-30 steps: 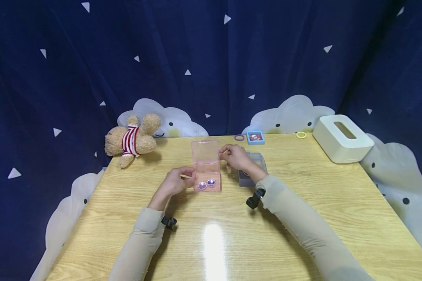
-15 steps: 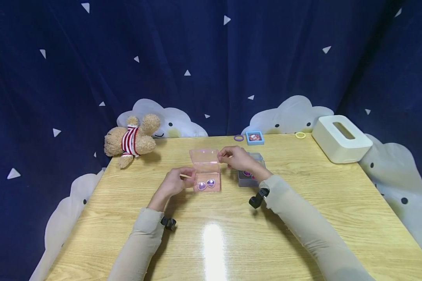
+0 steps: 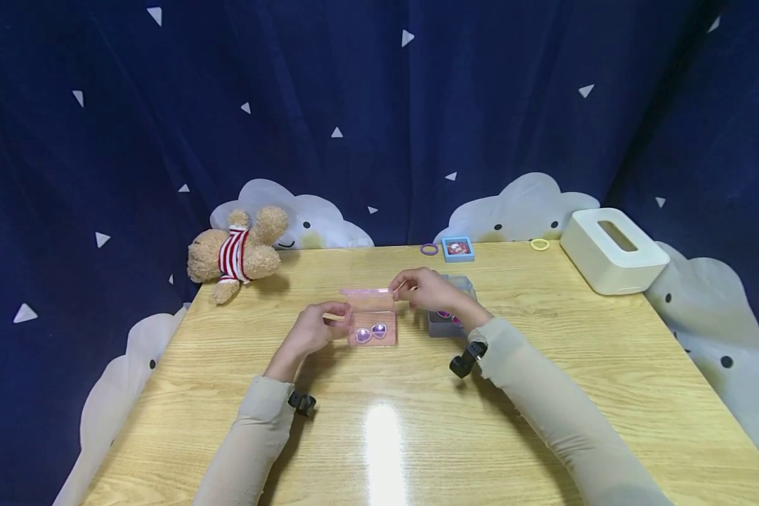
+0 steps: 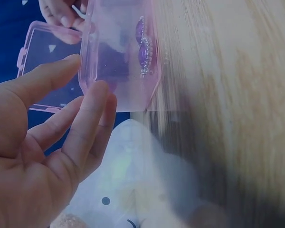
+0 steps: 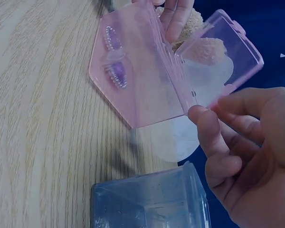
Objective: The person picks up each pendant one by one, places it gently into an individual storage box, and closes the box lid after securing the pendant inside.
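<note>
A clear pink plastic box (image 3: 372, 339) stands on the table with its hinged lid (image 3: 364, 291) raised at the back. Inside lies a piece with two purple gems rimmed in small sparkling stones (image 3: 371, 333), shaped like little glasses. My left hand (image 3: 313, 327) touches the box's left end with thumb and fingertips, its fingers fairly straight in the left wrist view. At the lid's right corner, my right hand (image 3: 425, 288) pinches the edge between thumb and index finger. A greyish clear box (image 3: 443, 327) sits under my right forearm, partly hidden, with pink-purple pieces in it.
Along the back edge lie a purple ring (image 3: 429, 249), a small blue square frame (image 3: 458, 249) and a yellow ring (image 3: 540, 244). A white tissue box (image 3: 613, 253) is at the back right. A teddy bear (image 3: 234, 253) lies at the back left.
The lid has tipped from standing wide to almost edge-on, swinging forward over the pink box, with my right hand on its corner. My left hand stays at the box's left end.
</note>
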A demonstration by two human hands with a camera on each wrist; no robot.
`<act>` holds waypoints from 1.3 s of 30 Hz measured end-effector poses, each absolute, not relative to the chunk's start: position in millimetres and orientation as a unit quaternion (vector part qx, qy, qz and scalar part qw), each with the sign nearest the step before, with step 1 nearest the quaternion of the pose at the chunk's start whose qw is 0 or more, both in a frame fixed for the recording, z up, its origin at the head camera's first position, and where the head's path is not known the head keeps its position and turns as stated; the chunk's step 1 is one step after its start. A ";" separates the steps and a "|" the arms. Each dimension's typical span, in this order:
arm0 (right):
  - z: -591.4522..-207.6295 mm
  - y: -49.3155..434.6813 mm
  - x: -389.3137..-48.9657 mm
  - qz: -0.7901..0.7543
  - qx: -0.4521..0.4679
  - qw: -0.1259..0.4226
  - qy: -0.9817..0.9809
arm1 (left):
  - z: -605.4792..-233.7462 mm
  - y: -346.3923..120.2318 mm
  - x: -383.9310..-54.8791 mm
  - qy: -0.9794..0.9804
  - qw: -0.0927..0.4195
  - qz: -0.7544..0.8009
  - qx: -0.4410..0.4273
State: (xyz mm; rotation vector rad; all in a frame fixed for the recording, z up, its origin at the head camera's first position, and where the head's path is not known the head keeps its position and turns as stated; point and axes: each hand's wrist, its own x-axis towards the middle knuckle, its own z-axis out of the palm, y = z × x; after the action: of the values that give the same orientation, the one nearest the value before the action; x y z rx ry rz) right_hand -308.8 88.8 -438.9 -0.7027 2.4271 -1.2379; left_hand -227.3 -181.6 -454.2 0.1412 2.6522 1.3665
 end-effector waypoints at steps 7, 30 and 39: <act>-439.0 88.4 -307.4 -0.437 -0.247 0.166 0.849 | -454.2 -182.5 -225.5 0.883 0.077 0.460 0.040; -434.3 79.6 -300.2 -0.362 -0.252 0.135 0.887 | -453.5 -188.2 -224.1 0.858 0.100 0.499 0.078; -435.4 78.4 -300.2 -0.354 -0.241 0.154 0.890 | -453.6 -187.0 -225.0 0.857 0.103 0.499 0.077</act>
State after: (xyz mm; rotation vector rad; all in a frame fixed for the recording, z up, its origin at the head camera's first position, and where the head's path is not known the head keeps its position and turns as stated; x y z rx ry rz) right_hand -300.2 78.4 -435.4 -0.6907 2.5526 -1.0160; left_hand -225.0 -187.0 -453.6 0.2274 2.5276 1.4734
